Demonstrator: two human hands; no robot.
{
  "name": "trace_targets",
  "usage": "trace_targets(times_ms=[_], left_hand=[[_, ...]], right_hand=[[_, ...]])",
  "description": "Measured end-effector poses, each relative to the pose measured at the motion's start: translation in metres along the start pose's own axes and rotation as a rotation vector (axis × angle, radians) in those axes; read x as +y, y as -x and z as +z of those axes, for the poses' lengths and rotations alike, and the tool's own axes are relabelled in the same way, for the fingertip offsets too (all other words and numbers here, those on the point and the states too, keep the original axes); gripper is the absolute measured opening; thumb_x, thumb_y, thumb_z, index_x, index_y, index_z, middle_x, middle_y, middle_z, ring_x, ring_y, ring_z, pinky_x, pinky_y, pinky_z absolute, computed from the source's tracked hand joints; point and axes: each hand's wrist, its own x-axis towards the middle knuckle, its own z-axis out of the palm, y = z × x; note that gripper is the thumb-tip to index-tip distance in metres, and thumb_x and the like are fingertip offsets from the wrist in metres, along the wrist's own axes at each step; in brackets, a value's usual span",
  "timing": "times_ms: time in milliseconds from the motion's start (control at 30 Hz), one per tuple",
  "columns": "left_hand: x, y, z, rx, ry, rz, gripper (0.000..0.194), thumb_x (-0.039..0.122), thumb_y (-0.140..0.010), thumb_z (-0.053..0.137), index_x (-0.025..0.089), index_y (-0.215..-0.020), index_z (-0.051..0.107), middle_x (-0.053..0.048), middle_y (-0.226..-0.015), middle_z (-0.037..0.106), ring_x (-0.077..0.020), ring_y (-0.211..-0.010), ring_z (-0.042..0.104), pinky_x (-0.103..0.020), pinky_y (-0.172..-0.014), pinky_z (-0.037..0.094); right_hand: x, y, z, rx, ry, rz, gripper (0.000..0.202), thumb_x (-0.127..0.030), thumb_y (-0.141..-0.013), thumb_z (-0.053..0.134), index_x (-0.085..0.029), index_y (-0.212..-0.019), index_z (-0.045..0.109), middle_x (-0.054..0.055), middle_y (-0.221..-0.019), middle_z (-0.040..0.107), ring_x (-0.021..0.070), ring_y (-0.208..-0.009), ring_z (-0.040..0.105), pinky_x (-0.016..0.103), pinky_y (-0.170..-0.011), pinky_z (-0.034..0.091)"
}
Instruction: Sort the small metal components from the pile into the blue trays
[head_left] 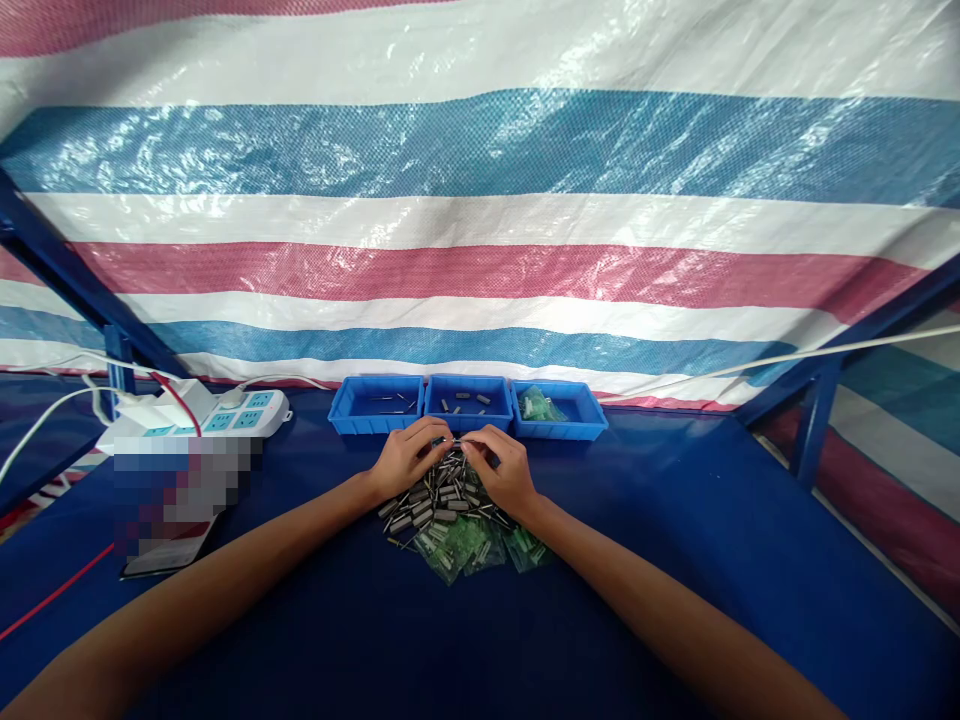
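My left hand (407, 462) and my right hand (504, 470) meet over a pile of small parts, fingertips pinched together. Between them is a small, shiny metal piece (455, 441); its exact kind is too small to make out. Under the hands lies the heap of metal parts (442, 495), mixing thin rods with short, thick grey pieces. Several green-tinted clear plastic bags (450, 548) with small parts inside lie along its near side. Both hands are closed, and the fingers partly hide what they hold.
Behind the hands stand a left blue bin (375, 421) with thin rods, a middle blue bin (469, 421) with short grey pieces, and a right blue bin (562, 431) with a green bag. A power strip (259, 412) with cables and a partly pixelated flat object (169, 550) lie left.
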Motion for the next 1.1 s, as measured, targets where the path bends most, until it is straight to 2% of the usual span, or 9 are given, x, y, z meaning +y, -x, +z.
trace_targets(times_ms=[300,433,533,833,1100], left_hand=[[-0.0017,0.0014,0.0006,-0.017,0.009,0.007,0.013,0.025,-0.091,0.051,0.016,-0.098,0.057,-0.007,-0.097,0.061,-0.0063,-0.058,0.050,-0.018,-0.056,0.044],[-0.0017,0.0014,-0.0004,-0.030,0.001,0.025,0.014,0.024,-0.092,0.050,0.016,-0.100,0.058,-0.008,-0.098,0.061,-0.0120,-0.077,0.060,-0.021,-0.064,0.048],[-0.0024,0.0016,-0.0005,-0.024,0.002,0.036,0.015,0.023,-0.092,0.050,0.016,-0.100,0.059,-0.009,-0.098,0.062,-0.0151,-0.088,0.061,-0.023,-0.071,0.050],[-0.0001,0.0009,-0.0004,0.030,-0.018,0.033,0.017,0.026,-0.092,0.049,0.015,-0.099,0.061,-0.009,-0.096,0.063,-0.0142,-0.083,0.062,-0.022,-0.068,0.050],[0.0007,0.0010,-0.0022,0.047,-0.034,0.048,0.016,0.025,-0.092,0.050,0.015,-0.096,0.063,-0.009,-0.096,0.063,-0.0148,-0.086,0.062,-0.024,-0.072,0.051]], right_hand=[[-0.0007,-0.0001,-0.0005,-0.004,0.011,-0.017,0.021,-0.024,-0.094,0.044,-0.017,-0.091,0.063,0.003,-0.071,0.054,0.0133,-0.060,0.050,0.026,-0.057,0.039],[-0.0013,-0.0003,-0.0003,0.002,0.016,-0.016,0.021,-0.024,-0.094,0.043,-0.017,-0.092,0.062,0.004,-0.073,0.056,0.0137,-0.062,0.051,0.026,-0.058,0.039],[-0.0009,0.0003,0.0001,0.002,0.019,-0.009,0.021,-0.025,-0.094,0.043,-0.017,-0.092,0.062,0.004,-0.074,0.056,0.0136,-0.061,0.051,0.026,-0.058,0.039],[0.0009,0.0004,0.0005,-0.007,0.012,0.003,0.019,-0.027,-0.093,0.047,-0.017,-0.094,0.063,0.004,-0.074,0.056,0.0134,-0.061,0.052,0.025,-0.058,0.042],[0.0001,-0.0006,0.0009,-0.010,0.010,0.007,0.021,-0.029,-0.093,0.046,-0.018,-0.092,0.063,0.003,-0.072,0.055,0.0134,-0.060,0.051,0.025,-0.056,0.042]])
